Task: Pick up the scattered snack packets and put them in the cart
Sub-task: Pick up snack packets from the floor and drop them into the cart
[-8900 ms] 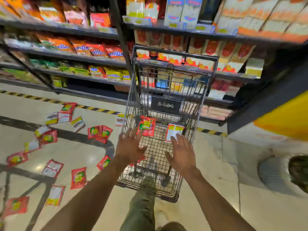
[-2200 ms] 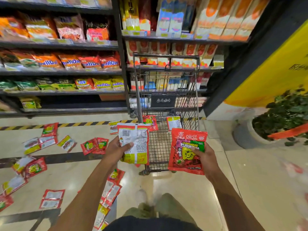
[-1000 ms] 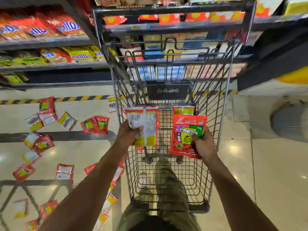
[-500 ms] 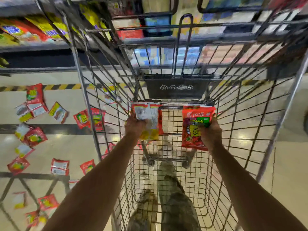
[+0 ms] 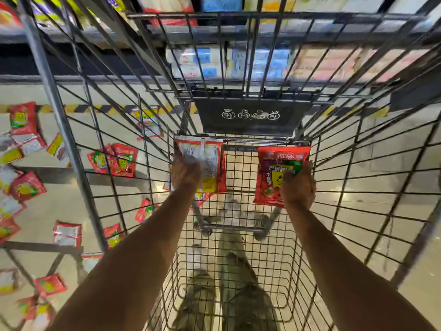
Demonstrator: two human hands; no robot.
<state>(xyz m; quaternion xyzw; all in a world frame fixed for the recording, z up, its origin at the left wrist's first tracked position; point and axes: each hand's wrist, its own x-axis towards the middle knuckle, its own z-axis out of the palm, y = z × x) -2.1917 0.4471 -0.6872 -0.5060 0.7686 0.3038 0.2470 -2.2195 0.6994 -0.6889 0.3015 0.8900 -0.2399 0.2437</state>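
Note:
Both my arms reach deep into the wire cart (image 5: 358, 177). My left hand (image 5: 185, 173) grips a snack packet (image 5: 207, 161) turned white back side up, low at the cart's far end. A red packet with a green and yellow label (image 5: 274, 173) is held by my right hand (image 5: 298, 185) at the same depth on the right. Both packets sit close to the cart's mesh floor; I cannot tell whether they touch it. Several red and white packets (image 5: 119, 158) lie scattered on the floor left of the cart.
Stocked shelves (image 5: 238, 60) stand right behind the cart. A black and yellow striped line (image 5: 95, 108) runs along the floor at their foot. My legs (image 5: 229, 295) show through the cart's mesh. Pale tiled floor (image 5: 386, 154) lies to the right.
My head and arms have gone further down into the cart, so it fills the view. Both packets have sunk from mid-height towards the mesh floor at the far end.

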